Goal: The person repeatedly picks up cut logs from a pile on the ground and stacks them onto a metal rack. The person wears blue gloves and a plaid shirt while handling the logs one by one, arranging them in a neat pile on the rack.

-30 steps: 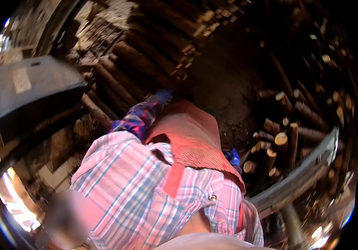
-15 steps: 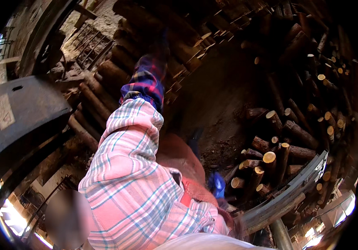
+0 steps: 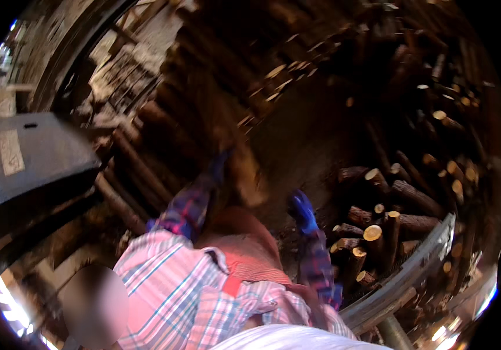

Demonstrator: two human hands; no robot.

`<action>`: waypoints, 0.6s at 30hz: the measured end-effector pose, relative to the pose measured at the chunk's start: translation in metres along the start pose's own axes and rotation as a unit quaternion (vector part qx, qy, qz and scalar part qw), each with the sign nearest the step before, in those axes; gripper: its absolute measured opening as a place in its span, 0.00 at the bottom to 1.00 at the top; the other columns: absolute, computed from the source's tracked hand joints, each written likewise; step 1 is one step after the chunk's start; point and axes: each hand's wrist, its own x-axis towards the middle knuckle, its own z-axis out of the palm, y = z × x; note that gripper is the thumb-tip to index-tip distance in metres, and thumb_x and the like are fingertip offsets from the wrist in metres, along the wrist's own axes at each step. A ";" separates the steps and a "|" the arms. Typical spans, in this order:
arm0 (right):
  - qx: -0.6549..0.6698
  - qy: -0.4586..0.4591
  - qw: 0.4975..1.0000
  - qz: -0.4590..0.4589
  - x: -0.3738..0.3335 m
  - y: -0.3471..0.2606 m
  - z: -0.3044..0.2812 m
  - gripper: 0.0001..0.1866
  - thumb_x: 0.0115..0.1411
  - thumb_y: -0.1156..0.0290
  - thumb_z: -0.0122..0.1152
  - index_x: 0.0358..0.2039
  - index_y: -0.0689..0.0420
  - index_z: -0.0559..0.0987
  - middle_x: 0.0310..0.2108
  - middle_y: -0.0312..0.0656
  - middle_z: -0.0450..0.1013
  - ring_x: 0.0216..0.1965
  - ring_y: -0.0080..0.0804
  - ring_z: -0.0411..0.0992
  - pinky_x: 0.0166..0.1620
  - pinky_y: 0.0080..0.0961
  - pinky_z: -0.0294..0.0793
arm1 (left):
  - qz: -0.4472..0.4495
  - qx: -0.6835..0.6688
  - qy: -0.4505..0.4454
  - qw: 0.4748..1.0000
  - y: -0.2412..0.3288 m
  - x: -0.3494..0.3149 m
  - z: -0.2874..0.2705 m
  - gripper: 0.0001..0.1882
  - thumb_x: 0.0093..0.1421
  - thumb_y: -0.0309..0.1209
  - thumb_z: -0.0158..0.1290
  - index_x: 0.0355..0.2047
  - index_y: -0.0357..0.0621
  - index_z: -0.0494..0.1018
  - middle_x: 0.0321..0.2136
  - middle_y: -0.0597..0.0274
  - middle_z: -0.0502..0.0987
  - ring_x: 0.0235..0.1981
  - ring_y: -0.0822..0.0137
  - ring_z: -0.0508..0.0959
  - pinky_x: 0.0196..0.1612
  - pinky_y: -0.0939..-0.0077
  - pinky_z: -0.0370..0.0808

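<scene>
My left hand point(image 3: 220, 166), in a dark blue glove, is closed against the side of a brown log point(image 3: 249, 175). The log is tilted, its near end pointing toward me, and motion smears it. The left fingers are partly lost in shadow. My right hand point(image 3: 303, 211), in a brighter blue glove, is apart from the log, to the right of its near end. Its fingers stretch forward and nothing shows in them. Dark plaid cuffs cover both forearms.
Stacked logs point(image 3: 125, 204) lie to the left and far side. Cut logs point(image 3: 373, 233) with pale ends are heaped at the right, behind a curved grey metal edge point(image 3: 399, 283). A grey metal housing point(image 3: 46, 154) stands at left. Dark dirt floor point(image 3: 303, 134) lies between.
My left arm has drawn back from its far reach into the stack, and a log now shows beside that hand. My right hand has moved forward from near my body.
</scene>
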 end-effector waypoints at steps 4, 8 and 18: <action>-0.012 -0.267 0.964 -0.018 0.015 -0.060 0.085 0.36 0.52 0.60 0.66 0.58 0.60 0.63 0.51 0.41 0.68 0.51 0.34 0.66 0.55 0.30 0.64 | -0.099 -0.049 -0.093 0.990 -0.066 -0.075 0.014 0.24 0.60 0.44 0.48 0.51 0.42 0.68 0.46 0.54 0.73 0.48 0.59 0.72 0.55 0.64 0.67; -0.209 -0.194 0.958 -0.023 -0.028 -0.049 0.089 0.45 0.44 0.51 0.71 0.58 0.61 0.64 0.53 0.44 0.66 0.54 0.34 0.63 0.59 0.30 0.58 | -0.115 -0.028 0.022 0.993 -0.123 -0.104 0.003 0.23 0.61 0.42 0.48 0.51 0.43 0.69 0.47 0.55 0.73 0.50 0.59 0.71 0.57 0.63 0.66; 0.124 0.047 0.955 -0.266 -0.202 -0.033 -0.101 0.48 0.41 0.66 0.76 0.60 0.56 0.57 0.46 0.41 0.69 0.48 0.32 0.67 0.52 0.33 0.68 | -0.250 0.268 -0.177 0.913 -0.296 -0.109 0.197 0.26 0.60 0.45 0.48 0.52 0.41 0.69 0.48 0.58 0.73 0.49 0.61 0.72 0.55 0.64 0.68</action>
